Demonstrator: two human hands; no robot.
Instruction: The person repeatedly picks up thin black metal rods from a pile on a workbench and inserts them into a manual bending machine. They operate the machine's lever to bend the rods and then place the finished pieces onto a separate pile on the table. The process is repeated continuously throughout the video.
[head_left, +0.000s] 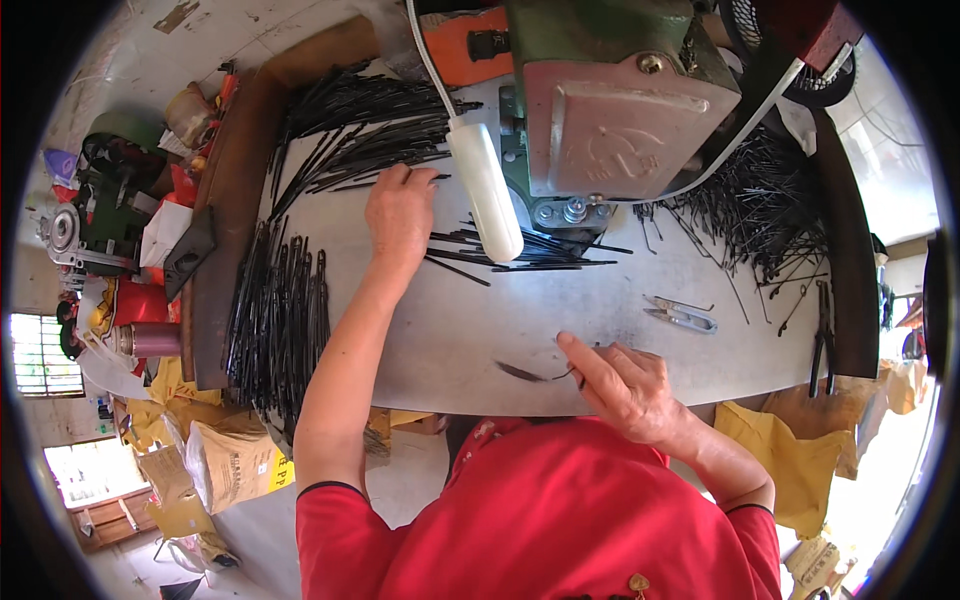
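My left hand reaches over the far left of the metal work table, its fingers bent down and closed on a thin black rod at the near edge of a pile of black rods. Close to the table's front edge, my right hand pinches a thin dark curved piece. Its outer end is wider and blurred, and the fingers hide the rest. Between my hands lies a small loose bundle of black rods, partly behind a white lamp hanging from a cable.
A green machine with a pink cover stands at the back. Thread snips and black-handled pliers lie on the right, below a tangled heap of black rods. More rods lie along the left edge. A raised border frames the table.
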